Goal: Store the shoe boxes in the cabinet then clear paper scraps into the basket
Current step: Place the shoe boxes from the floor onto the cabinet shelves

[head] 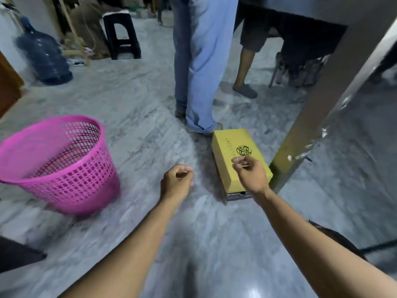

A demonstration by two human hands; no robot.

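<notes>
Both hands hang over the floor with fingers loosely curled, holding nothing clear: the left hand [176,182] over bare marble, the right hand [251,173] over the yellow box [234,151]. That box sits atop a darker box [237,195] beside a door edge [318,117]. The pink basket [58,164] stands well left, tilted; a person's jeans [199,67] behind the boxes

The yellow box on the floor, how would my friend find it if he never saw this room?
Start at the big pink basket on the grey floor, then look right, past both hands. The yellow box lies flat beside a tall post, near someone's jeans. It is the only yellow thing, with a round black logo on its lid.
</notes>
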